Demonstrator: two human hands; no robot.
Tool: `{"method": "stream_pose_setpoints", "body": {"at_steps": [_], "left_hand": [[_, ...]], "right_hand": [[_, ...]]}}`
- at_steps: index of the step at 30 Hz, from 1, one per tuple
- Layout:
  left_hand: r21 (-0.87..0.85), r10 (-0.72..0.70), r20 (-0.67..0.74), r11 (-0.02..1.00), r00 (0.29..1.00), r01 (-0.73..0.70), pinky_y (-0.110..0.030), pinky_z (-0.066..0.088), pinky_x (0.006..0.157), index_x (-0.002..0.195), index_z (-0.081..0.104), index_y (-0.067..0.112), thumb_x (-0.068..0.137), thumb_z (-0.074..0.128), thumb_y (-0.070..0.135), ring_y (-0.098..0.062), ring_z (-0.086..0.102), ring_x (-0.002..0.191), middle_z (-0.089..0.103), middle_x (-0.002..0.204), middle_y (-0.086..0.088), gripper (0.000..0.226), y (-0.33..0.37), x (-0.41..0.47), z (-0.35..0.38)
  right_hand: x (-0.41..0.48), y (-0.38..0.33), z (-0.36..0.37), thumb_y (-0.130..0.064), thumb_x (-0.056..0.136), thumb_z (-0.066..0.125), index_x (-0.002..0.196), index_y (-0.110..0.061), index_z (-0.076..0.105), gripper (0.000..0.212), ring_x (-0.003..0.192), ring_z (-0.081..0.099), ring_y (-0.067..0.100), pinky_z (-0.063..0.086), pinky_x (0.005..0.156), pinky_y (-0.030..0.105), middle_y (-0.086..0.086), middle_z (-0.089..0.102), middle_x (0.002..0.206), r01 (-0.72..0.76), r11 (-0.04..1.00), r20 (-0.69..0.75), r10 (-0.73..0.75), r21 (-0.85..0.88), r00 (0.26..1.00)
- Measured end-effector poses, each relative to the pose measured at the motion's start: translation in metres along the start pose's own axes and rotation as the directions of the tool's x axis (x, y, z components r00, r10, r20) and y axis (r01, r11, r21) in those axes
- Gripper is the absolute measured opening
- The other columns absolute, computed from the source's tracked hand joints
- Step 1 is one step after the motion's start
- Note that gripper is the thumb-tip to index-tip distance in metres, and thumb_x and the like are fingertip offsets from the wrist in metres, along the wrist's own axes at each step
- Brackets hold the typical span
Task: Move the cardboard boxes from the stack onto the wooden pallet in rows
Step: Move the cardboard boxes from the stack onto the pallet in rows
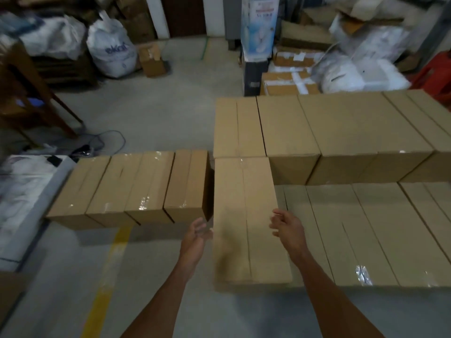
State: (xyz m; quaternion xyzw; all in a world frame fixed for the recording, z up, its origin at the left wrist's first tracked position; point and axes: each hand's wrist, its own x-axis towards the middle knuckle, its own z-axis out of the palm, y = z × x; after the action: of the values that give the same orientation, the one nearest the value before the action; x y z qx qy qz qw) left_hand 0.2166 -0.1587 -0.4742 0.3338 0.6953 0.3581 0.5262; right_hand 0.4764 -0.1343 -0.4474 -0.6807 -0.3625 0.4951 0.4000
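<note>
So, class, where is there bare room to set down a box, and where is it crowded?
Free: the lower box tops right of the near box, before the upper row; the floor by the yellow line. Tight: the gap between the four-box row and the near box. Crowded: the sacks at the back.

long plain brown cardboard box (246,220) lying flat, taped seam up, row of four matching boxes (127,189) side by side just left of it, taller stack of boxes (341,132) behind, lower layer of boxes (366,230) right beside it
</note>
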Motion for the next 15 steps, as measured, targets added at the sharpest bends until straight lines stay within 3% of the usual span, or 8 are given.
{"method": "stream_pose_setpoints", "body": {"at_steps": [6, 12, 15], "left_hand": [[-0.057, 0.124, -0.063, 0.990, 0.990, -0.128, -0.043, 0.047, 0.102, 0.128, 0.055, 0.033, 0.096, 0.069, 0.028, -0.014, 0.058, 0.118, 0.064, 0.123, 0.009, 0.036, 0.077, -0.064, -0.051], [-0.070, 0.187, -0.175, 0.977, 0.967, -0.202, -0.049, 0.048, 0.106, 0.127, 0.058, 0.036, 0.096, 0.068, 0.033, -0.018, 0.060, 0.118, 0.064, 0.123, 0.009, 0.033, 0.104, -0.100, -0.126], [-0.073, 0.190, -0.216, 0.975, 0.958, -0.210, -0.049, 0.047, 0.107, 0.123, 0.059, 0.036, 0.097, 0.067, 0.030, -0.021, 0.061, 0.117, 0.065, 0.123, 0.005, 0.028, 0.098, -0.107, -0.163]], "right_hand": [[-0.039, -0.097, 0.030, -0.015, 0.093, 0.065, 0.114, -0.015, 0.069, 0.021, 0.080, 0.071, 0.022, 0.054, 0.067, 0.033, 0.009, 0.073, 0.099, 0.035, 0.998, 0.140, -0.041, 0.046, 0.989], [-0.084, -0.142, 0.082, -0.017, 0.095, 0.063, 0.114, -0.018, 0.067, 0.019, 0.090, 0.072, 0.024, 0.058, 0.076, 0.036, 0.006, 0.072, 0.102, 0.083, 0.996, 0.257, -0.090, 0.038, 0.962], [-0.099, -0.145, 0.117, -0.019, 0.097, 0.061, 0.117, -0.017, 0.066, 0.021, 0.091, 0.072, 0.024, 0.058, 0.072, 0.032, 0.007, 0.071, 0.104, 0.095, 0.995, 0.296, -0.091, -0.001, 0.951]]}}
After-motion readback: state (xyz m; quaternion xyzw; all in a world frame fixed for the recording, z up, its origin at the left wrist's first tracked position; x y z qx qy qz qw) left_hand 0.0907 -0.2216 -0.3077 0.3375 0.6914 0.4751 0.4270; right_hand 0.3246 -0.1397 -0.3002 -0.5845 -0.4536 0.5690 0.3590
